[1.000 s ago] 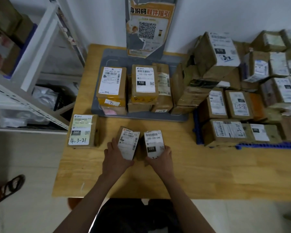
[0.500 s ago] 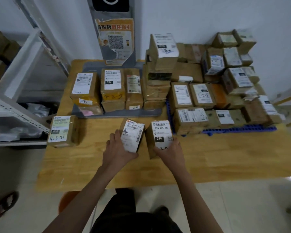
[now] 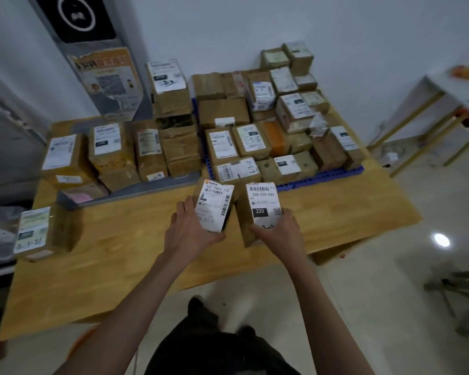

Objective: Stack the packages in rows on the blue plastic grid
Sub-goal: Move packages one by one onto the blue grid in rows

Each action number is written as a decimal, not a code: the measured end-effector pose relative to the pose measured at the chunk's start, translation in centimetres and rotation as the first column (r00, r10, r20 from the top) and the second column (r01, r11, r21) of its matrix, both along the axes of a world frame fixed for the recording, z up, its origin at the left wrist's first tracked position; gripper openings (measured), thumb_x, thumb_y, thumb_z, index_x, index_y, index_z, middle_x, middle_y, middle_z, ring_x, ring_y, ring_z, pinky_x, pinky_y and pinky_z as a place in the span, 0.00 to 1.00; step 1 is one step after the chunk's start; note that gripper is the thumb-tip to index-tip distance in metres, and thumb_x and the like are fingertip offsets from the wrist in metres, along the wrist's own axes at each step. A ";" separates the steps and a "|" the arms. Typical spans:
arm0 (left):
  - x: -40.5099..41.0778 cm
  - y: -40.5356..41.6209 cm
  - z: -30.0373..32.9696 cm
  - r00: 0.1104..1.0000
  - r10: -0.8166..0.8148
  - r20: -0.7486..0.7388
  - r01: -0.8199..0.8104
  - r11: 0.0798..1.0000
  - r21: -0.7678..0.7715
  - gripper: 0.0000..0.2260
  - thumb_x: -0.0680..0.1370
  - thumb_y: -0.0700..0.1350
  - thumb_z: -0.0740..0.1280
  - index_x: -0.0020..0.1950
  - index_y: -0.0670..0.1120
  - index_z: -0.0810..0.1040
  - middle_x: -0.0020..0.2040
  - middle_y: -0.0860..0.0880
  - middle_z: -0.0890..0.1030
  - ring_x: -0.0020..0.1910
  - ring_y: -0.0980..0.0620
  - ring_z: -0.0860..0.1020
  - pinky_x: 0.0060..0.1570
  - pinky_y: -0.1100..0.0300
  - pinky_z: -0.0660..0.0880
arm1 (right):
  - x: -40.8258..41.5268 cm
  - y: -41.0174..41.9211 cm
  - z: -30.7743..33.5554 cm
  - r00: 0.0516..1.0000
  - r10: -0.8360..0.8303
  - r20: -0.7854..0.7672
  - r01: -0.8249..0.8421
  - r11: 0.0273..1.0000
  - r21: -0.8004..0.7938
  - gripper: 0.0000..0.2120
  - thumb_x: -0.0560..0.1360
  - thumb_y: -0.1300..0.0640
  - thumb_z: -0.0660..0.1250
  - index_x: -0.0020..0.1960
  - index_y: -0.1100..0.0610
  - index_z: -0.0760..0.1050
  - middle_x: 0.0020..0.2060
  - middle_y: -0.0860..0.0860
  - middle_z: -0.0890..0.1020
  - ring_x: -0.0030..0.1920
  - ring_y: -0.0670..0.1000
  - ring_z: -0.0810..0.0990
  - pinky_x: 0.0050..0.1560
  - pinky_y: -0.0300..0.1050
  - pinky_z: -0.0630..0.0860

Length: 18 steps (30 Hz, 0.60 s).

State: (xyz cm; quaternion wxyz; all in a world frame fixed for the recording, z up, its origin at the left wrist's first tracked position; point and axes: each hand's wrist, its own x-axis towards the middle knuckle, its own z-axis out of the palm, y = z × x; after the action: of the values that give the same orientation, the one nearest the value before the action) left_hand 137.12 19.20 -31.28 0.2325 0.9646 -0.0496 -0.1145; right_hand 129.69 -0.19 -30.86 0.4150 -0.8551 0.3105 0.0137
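Observation:
My left hand (image 3: 191, 234) grips a small brown package with a white label reading 507 P802 T72 (image 3: 214, 208), held tilted above the wooden table (image 3: 114, 253). My right hand (image 3: 278, 235) grips a second brown package labelled 220 (image 3: 260, 209). Both sit just in front of the blue plastic grid (image 3: 322, 175), whose front edge shows at the table's right. Several labelled cardboard packages (image 3: 255, 139) are stacked in rows on the grid, higher toward the wall.
A grey mat (image 3: 152, 185) on the left half holds several packages (image 3: 111, 147). One lone package (image 3: 38, 232) stands at the table's left edge. A poster stand (image 3: 103, 82) rises behind. A shelf is at far left; a white table (image 3: 450, 90) stands at right.
Both hands have lifted their packages and carried them forward and right toward the blue grid. My view has swung right and risen, showing more floor.

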 end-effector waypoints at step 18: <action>10.2 -8.5 2.9 0.983 -0.165 0.084 0.170 0.984 -0.058 0.53 0.55 0.69 0.76 0.71 0.49 0.57 0.65 0.49 0.66 0.61 0.46 0.72 0.43 0.52 0.74 | 6.8 -8.2 4.9 0.988 -0.145 0.055 0.148 0.986 -0.071 0.37 0.64 0.44 0.76 0.65 0.59 0.66 0.56 0.53 0.75 0.54 0.54 0.77 0.50 0.57 0.79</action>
State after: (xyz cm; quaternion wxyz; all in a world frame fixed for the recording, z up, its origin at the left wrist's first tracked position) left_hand 147.27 10.70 -28.38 0.2510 0.9527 -0.1437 -0.0938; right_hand 136.47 -8.36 -25.91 0.3901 -0.8450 0.3624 -0.0496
